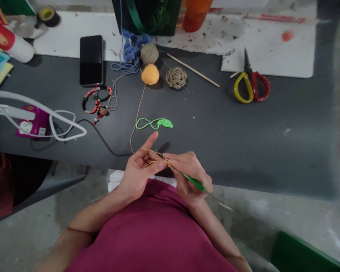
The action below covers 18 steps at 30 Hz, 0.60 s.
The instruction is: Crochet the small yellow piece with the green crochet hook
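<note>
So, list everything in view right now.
crochet hook: one, green, at desk's front edge
yarn strand: one, tan, running from the balls
yarn balls: two, orange and tan, mid-desk
yarn tangle: one, blue, behind balls
cord coil: one, tan, right of balls
crocheted piece: one, green, below balls
stick: one, wooden, right of coil
scissors: one pair, red and yellow, far right
phone: one, black, left of balls
bead bracelets: several, red and black, below phone
power strip: one, pink, far left
left hand: one, pinching yarn strand
right hand: one, gripping crochet hook
sweater: one, maroon, worn
</note>
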{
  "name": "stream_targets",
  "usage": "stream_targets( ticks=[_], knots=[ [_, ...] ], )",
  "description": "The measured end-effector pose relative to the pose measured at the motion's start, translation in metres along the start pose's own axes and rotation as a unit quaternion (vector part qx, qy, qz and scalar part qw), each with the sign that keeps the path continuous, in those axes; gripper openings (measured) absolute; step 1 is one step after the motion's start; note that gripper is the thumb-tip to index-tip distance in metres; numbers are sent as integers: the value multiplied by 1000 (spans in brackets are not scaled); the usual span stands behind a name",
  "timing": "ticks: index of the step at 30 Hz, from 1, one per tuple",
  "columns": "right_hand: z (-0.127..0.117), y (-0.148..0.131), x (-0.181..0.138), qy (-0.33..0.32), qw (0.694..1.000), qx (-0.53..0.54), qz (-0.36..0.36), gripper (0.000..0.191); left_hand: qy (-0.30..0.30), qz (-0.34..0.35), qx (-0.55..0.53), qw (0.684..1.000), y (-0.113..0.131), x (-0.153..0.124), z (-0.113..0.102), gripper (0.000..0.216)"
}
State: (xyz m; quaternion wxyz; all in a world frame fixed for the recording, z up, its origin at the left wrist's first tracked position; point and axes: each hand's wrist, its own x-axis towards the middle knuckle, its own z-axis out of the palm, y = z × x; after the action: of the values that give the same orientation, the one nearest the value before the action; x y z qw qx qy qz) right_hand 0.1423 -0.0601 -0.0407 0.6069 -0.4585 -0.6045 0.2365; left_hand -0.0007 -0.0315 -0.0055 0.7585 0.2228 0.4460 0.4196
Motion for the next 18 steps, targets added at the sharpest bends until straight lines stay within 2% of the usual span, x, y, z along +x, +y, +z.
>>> stream_targets(
  ticks=[3,9,14,18],
  knots=[
    [5,2,-5,44,998,-41,-28,38,-7,-27,-34,999,-1,0,3,69],
    [14,-2,-7,110,985,87,101,20,-4,-59,-65,996,-3,1,2,64],
    [14,-2,-9,147,974,114,133,10,-9,-53,-64,997,-3,1,0,65],
    [11,0,-13,172,969,78,158,7,-9,-47,-64,997,-1,1,0,62]
  ],
)
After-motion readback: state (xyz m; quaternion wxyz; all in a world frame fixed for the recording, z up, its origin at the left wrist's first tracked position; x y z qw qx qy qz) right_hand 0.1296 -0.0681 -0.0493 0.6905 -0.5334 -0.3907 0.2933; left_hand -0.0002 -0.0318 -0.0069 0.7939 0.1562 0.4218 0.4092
